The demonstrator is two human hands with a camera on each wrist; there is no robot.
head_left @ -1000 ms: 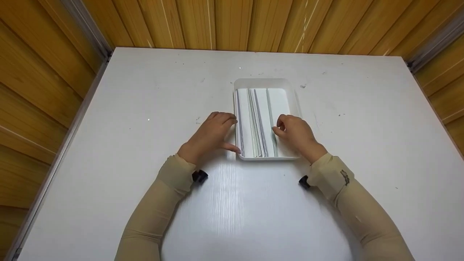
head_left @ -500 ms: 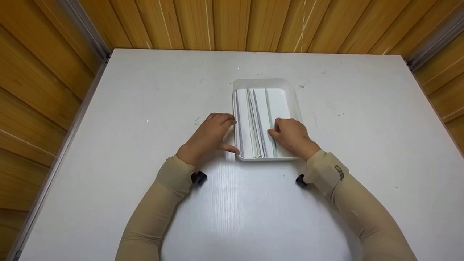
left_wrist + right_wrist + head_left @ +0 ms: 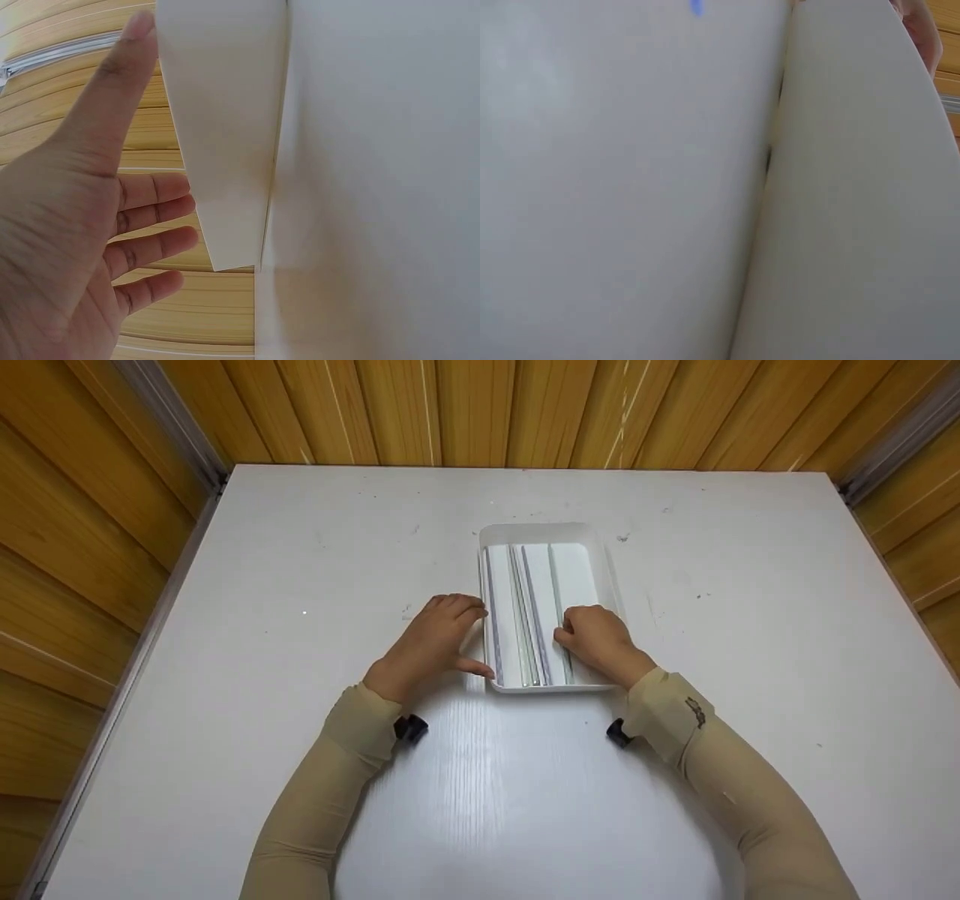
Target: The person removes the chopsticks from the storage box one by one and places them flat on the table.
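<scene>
A white rectangular tray (image 3: 600, 566) holds several thin sticks lying lengthwise, tinted purple and green. My left hand (image 3: 431, 636) is at the tray's left side, fingers extended and thumb near the front corner. In the left wrist view its fingertips meet the outer edge of the tray wall (image 3: 221, 135). My right hand (image 3: 600, 639) reaches inside, fingers curled, its thumb and forefinger at the rightmost pale green stick (image 3: 555, 577), which it seems to pinch. Part of that hand (image 3: 924, 34) shows past the tray wall in the right wrist view; its fingertips are hidden there.
The tray stands on a wide white table (image 3: 360, 547) with small dark marks. Wood-plank walls (image 3: 472, 412) close in the back and both sides. A purple stick (image 3: 494, 615) lies along the tray's left wall, with a group of sticks (image 3: 529, 615) mid-tray.
My right hand has shifted slightly left and toward me, its fingers closing at the pale green stick. The left hand and tray stay put; the head view has drifted slightly.
</scene>
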